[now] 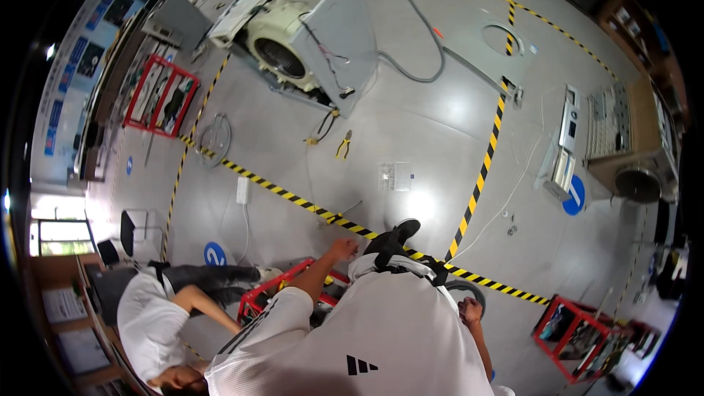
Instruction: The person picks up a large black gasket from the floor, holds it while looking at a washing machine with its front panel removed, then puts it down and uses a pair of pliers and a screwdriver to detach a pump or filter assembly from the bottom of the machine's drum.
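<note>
My left hand [343, 250] hangs at my left side with its fingers curled in, and nothing shows in them. It is above the floor near a red tool rack [253, 306] and a thin long-shafted tool [350, 209]. At my right side, my right hand [471, 312] is closed at the rim of a dark grey ring [480, 296]; part of the ring is hidden behind my shirt. Ahead on the floor stands an opened washing machine [323, 37], its pale tub and drum uncovered. Pliers with yellow handles [344, 144] lie in front of it.
Another person [150, 315] bends beside the rack at my left. A grey hose [433, 66], a panel with a round hole [484, 51], a clear ring [215, 139] and a white power strip [243, 191] lie about. Red racks [160, 95] and a control panel [568, 139] stand further off.
</note>
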A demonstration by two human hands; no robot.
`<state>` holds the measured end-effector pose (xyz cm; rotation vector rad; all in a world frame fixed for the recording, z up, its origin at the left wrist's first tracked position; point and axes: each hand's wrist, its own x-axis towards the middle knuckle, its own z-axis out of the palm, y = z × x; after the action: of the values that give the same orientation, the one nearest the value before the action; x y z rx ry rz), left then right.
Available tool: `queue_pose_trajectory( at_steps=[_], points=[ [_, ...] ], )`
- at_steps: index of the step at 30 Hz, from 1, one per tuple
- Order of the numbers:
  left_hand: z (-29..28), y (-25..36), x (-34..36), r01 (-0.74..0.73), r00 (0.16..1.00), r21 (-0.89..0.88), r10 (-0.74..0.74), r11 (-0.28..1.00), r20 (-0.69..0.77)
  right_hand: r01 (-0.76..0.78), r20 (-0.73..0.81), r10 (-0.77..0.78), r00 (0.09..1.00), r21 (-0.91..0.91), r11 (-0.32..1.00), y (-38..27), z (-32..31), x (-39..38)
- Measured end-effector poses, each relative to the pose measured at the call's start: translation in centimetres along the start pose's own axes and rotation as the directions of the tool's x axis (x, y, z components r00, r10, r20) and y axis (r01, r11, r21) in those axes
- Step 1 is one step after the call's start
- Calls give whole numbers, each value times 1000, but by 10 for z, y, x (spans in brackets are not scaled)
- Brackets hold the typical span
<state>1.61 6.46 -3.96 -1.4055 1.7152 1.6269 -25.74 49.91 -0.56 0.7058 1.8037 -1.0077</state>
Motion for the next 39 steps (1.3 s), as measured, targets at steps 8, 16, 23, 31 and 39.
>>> queue_pose_trajectory(
  at_steps=[8,16,23,31,39],
  points=[
    [28,-98,-5,-191,974,212,159,959,160,279,85,-273,958,-76,957,-105,3,24],
    [14,-70,13,-394,905,398,426,829,8,211,109,-206,973,-39,977,-74,21,16],
    [-18,29,7,-16,1000,-104,16,994,3,-61,-59,61,996,4,998,9,6,-4],
    [-30,53,-6,7,993,47,-12,999,113,98,-99,-97,990,3,995,65,5,23],
    [-49,101,-3,2,978,301,-64,954,196,89,-214,-10,977,363,927,77,37,-16]
  ],
)
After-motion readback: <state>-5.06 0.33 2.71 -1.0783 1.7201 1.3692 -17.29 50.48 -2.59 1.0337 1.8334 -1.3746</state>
